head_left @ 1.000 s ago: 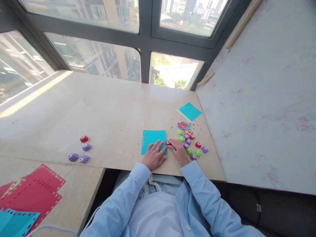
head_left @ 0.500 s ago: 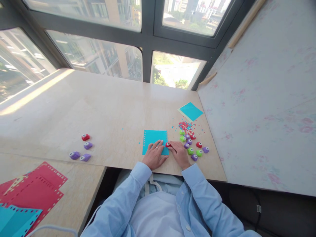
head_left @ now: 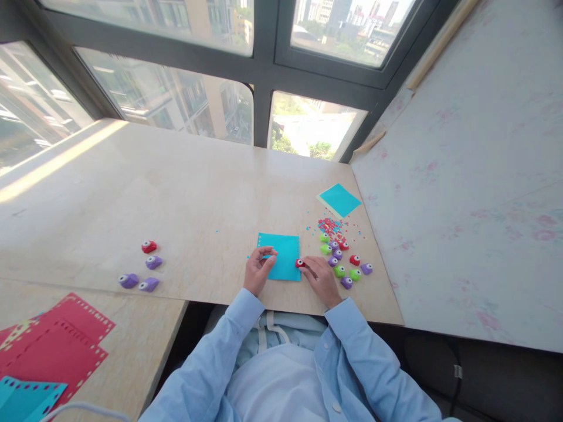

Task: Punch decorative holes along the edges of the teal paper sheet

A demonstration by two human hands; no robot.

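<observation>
A square sheet of blue paper (head_left: 285, 258) lies in front of me, small holes punched along its left and right edges. At its right edge my right hand (head_left: 322, 277) is closed on a small red craft punch (head_left: 299, 263), held between thumb and fingers. My left hand (head_left: 259, 268) is over the sheet's left side, fingers loosely bent and thumb apart, with nothing visible in it. It covers part of the punched left edge. Beside my right hand sit several green, purple and red craft punches (head_left: 339, 271).
Red and blue paper bits (head_left: 331, 226) lie in a pile behind the punches, near another blue sheet (head_left: 339, 200). Several more punches (head_left: 153, 262) stand on the left. Punched red sheets (head_left: 65, 340) and a blue one lie at lower left. A wall (head_left: 461, 193) bounds the right side.
My left hand has come off the middle of the blue sheet and moved left, its fingers no longer flat on the paper. My right hand stays at the right edge with the red punch.
</observation>
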